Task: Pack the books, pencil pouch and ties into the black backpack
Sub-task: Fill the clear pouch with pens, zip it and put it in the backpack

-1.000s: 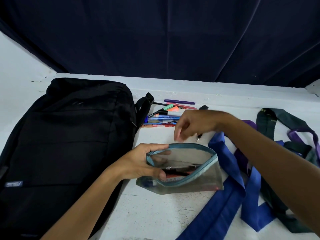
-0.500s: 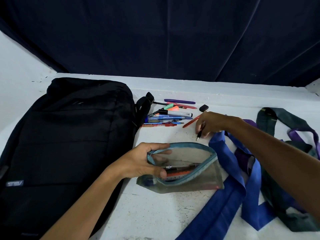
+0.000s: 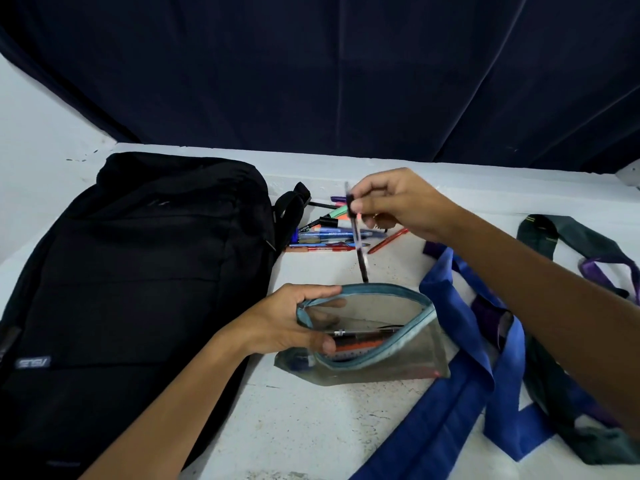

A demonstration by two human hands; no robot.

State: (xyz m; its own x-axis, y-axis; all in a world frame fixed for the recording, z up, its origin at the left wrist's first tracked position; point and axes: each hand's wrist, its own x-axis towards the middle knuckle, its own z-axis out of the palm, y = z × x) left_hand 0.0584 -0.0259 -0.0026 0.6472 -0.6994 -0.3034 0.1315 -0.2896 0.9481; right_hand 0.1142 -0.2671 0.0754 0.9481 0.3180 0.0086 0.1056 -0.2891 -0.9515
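R hand (image 3: 405, 202) pinches pen (image 3: 356, 233) | tip above pouch (image 3: 374, 341) mouth

Two bare forearms, no sleeves; left hand (image 3: 277, 323), right hand (image 3: 398, 202).

Black fabric backpack (image 3: 138, 289), small grey logo patch at 8 o'clock. Clear plastic pencil pouch (image 3: 370, 337), teal zip edging, red and black pens inside. Loose pens (image 3: 329, 233) at 12 o'clock of pouch: blue, red, green, purple. Ties at 3 o'clock: royal blue tie (image 3: 450, 375), dark green tie (image 3: 568, 237), purple tie (image 3: 609, 268). White tabletop (image 3: 304, 427). Navy curtain (image 3: 311, 71).
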